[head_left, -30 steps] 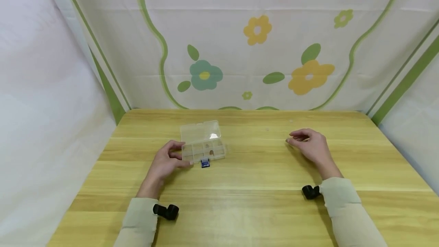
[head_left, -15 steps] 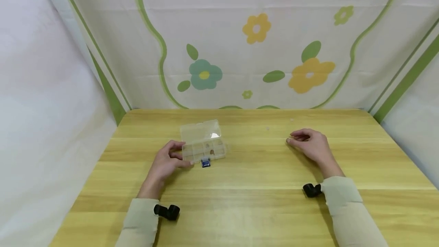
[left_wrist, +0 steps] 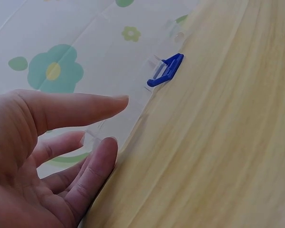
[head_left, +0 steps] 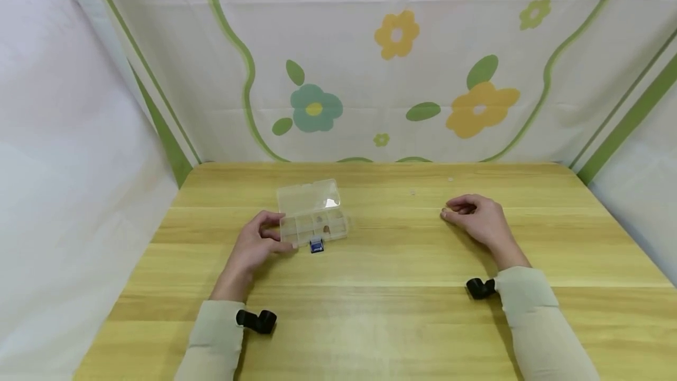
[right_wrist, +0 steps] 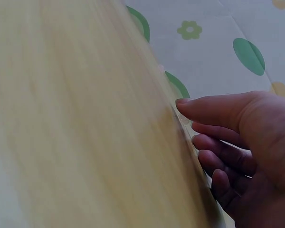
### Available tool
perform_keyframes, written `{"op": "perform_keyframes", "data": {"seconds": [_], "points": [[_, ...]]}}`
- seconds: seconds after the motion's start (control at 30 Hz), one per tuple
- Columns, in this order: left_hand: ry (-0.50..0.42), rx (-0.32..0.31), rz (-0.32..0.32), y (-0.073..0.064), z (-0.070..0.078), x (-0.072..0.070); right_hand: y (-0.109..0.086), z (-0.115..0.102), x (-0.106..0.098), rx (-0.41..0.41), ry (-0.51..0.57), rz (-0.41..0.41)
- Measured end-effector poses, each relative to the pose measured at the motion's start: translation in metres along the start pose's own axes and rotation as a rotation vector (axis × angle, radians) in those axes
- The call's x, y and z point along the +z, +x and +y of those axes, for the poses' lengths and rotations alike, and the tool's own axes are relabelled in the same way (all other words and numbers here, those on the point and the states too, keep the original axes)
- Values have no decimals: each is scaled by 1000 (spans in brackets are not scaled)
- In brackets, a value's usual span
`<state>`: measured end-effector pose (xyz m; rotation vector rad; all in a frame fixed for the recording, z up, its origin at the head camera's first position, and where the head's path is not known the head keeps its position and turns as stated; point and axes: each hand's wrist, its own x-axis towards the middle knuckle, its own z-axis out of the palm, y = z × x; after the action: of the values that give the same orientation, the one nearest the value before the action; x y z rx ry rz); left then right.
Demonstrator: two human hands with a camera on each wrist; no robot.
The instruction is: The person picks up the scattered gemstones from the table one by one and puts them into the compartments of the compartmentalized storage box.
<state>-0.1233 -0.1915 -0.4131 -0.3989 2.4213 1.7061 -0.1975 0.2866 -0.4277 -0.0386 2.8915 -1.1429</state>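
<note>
One hand, the left (head_left: 256, 244), grips the end of a clear compartment box (head_left: 305, 235) between thumb and fingers, its inner fingertips partly hidden. Just beyond the thumb, a blue latch (head_left: 316, 246) sticks out from the box's front; past the forefinger, the open lid (head_left: 303, 200) extends away. Farther from those fingers, a small brown thing (head_left: 326, 229) shows inside, its row hard to make out. On the right hand (head_left: 480, 223), thumb and forefinger stand narrowly apart; whether they hold something cannot be told. Beyond them, two pale bits (head_left: 451, 179) lie on the table (head_left: 365, 269), too small to identify. Both sleeves (head_left: 534, 310) are cut off below.
</note>
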Motion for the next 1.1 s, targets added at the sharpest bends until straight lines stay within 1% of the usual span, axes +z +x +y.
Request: {"op": "perform_keyframes", "data": {"seconds": [0.5, 0.87, 1.1], "points": [[13, 29, -6, 1, 0, 0, 0, 0, 1, -10, -24, 6], [19, 13, -1, 1, -1, -1, 0, -2, 3, -36, -65, 10], [16, 21, -2, 1, -1, 0, 3, -6, 4, -30, -64, -4]]}}
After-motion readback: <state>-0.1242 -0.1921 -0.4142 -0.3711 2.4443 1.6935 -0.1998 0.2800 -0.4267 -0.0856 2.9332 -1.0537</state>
